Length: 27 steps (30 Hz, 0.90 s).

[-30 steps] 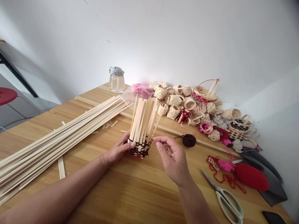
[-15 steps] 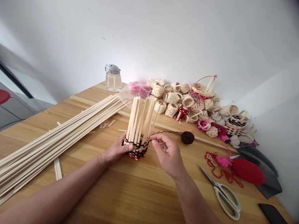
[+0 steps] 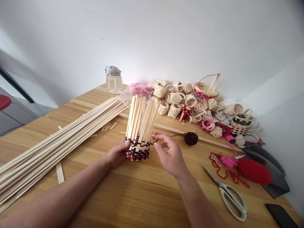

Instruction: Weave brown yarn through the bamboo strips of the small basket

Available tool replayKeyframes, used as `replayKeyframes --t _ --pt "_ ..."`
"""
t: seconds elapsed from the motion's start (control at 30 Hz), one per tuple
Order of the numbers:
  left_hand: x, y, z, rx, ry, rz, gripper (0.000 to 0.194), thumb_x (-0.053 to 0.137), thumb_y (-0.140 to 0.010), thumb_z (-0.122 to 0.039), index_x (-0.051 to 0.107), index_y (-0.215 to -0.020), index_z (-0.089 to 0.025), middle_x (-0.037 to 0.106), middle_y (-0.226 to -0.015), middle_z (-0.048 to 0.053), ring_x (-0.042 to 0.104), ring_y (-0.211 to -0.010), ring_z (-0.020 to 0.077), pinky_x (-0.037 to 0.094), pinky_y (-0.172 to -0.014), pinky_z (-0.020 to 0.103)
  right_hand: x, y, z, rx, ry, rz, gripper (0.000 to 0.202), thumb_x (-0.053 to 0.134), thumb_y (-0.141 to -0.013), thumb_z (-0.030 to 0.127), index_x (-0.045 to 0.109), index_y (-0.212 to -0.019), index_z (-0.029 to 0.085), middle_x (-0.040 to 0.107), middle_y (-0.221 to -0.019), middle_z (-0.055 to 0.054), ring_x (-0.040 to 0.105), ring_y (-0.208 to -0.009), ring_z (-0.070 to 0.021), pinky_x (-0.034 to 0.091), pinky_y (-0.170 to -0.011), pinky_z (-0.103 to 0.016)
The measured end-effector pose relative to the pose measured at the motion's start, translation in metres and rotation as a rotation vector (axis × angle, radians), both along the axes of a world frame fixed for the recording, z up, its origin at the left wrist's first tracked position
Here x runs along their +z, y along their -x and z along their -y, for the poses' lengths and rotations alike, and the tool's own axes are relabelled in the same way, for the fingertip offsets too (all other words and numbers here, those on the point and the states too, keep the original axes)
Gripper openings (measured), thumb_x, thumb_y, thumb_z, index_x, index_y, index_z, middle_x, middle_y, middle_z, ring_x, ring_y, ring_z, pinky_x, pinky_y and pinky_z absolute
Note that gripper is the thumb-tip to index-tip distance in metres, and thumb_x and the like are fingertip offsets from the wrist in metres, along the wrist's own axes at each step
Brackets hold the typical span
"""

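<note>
Left fingers (image 3: 125, 143) around basket (image 3: 137, 152), right fingers (image 3: 162, 136) at dark yarn (image 3: 191, 138)

Soft light brightens the wall (image 3: 152, 47), shadowed at left.

– How's your basket (image 3: 137, 145)?
– Near upright in your left hand (image 3: 117, 152), pale strips (image 3: 142, 123) splaying above a black-and-red woven base (image 3: 136, 154).
– Your yarn (image 3: 177, 135)?
– Dark, trailing from the basket to 1 round ball (image 3: 191, 138).
</note>
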<state>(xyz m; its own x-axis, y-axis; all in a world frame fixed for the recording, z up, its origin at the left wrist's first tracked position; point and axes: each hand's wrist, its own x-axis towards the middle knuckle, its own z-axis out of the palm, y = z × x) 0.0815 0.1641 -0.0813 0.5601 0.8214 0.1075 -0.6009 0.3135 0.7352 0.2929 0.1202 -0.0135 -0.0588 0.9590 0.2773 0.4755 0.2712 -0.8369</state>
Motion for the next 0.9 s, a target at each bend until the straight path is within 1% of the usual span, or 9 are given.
replayKeyframes --t 0.1,0.2,0.27,0.33,0.43,0.57,0.67,0.77,0.9 --pt "0.003 0.0 0.001 -0.049 0.016 0.023 0.06 0.077 -0.079 -0.049 0.07 -0.126 -0.012 0.075 -0.12 0.02 0.067 -0.118 0.0414 0.05 -0.104 0.053 -0.002 0.0 -0.001 0.047 0.069 0.018 0.022 0.062 -0.091 0.024 0.068 -0.112 0.022 0.069 -0.125 -0.007 0.065 -0.105 -0.0213 0.05 -0.082 -0.033" --pt "0.004 0.0 0.001 -0.06 0.037 0.024 0.058 0.076 -0.08 -0.051 0.072 -0.122 -0.012 0.076 -0.118 0.02 0.067 -0.117 0.0414 0.05 -0.104 0.054 -0.005 0.0 -0.002 0.072 0.145 0.005 0.025 0.063 -0.09 0.026 0.066 -0.115 0.021 0.073 -0.108 -0.006 0.067 -0.096 -0.0203 0.05 -0.077 -0.031" --pt "0.004 0.0 0.0 -0.051 0.056 0.017 0.057 0.077 -0.079 -0.052 0.074 -0.119 -0.012 0.077 -0.115 0.019 0.068 -0.116 0.041 0.05 -0.104 0.054 -0.006 0.0 -0.003 0.077 0.172 -0.025 0.022 0.062 -0.09 0.028 0.068 -0.109 0.019 0.073 -0.095 -0.006 0.066 -0.085 -0.0189 0.049 -0.071 -0.03" --pt "0.003 0.001 0.0 -0.035 0.082 0.015 0.055 0.079 -0.077 -0.051 0.075 -0.117 -0.013 0.079 -0.11 0.017 0.069 -0.113 0.0401 0.051 -0.103 0.053 -0.006 0.0 -0.004 0.071 0.157 -0.051 0.017 0.062 -0.09 0.03 0.07 -0.098 0.017 0.071 -0.084 -0.004 0.063 -0.075 -0.0167 0.048 -0.068 -0.028" --pt "0.0 0.002 -0.001 -0.016 0.104 0.012 0.053 0.08 -0.076 -0.051 0.076 -0.114 -0.014 0.08 -0.106 0.016 0.071 -0.11 0.0394 0.052 -0.102 0.052 -0.006 0.0 -0.004 0.038 0.11 -0.085 0.017 0.064 -0.09 0.032 0.07 -0.087 0.017 0.065 -0.072 -0.001 0.054 -0.065 -0.0134 0.043 -0.06 -0.026" --pt "-0.001 0.003 -0.002 -0.032 0.113 0.015 0.053 0.079 -0.077 -0.051 0.076 -0.112 -0.011 0.08 -0.106 0.017 0.072 -0.108 0.0398 0.052 -0.102 0.053 -0.006 0.001 -0.004 -0.002 0.099 -0.097 0.018 0.064 -0.089 0.034 0.07 -0.087 0.017 0.044 -0.058 0.005 0.037 -0.052 -0.01 0.029 -0.049 -0.024" --pt "0.0 0.003 -0.001 -0.037 0.112 0.015 0.054 0.078 -0.078 -0.05 0.075 -0.115 -0.011 0.08 -0.106 0.018 0.072 -0.108 0.04 0.051 -0.102 0.053 -0.009 0.0 -0.006 -0.009 0.104 -0.089 0.019 0.063 -0.09 0.034 0.072 -0.088 0.018 0.034 -0.055 0.007 0.03 -0.05 -0.0098 0.024 -0.048 -0.025" --pt "-0.002 0.003 -0.001 -0.033 0.109 0.013 0.054 0.077 -0.079 -0.049 0.074 -0.116 -0.01 0.08 -0.105 0.018 0.072 -0.108 0.0399 0.051 -0.102 0.053 -0.014 -0.002 -0.008 0.024 0.151 -0.124 0.021 0.064 -0.09 0.036 0.074 -0.09 0.018 0.037 -0.057 0.006 0.032 -0.053 -0.0106 0.026 -0.051 -0.026" --pt "-0.006 0.005 -0.003 -0.038 0.113 0.037 0.05 0.072 -0.082 -0.051 0.077 -0.109 -0.01 0.08 -0.104 0.018 0.07 -0.112 0.0407 0.049 -0.105 0.055 -0.02 -0.002 -0.01 0.071 0.201 -0.198 0.021 0.066 -0.089 0.038 0.074 -0.09 0.019 0.041 -0.059 0.005 0.034 -0.056 -0.0114 0.027 -0.053 -0.027"
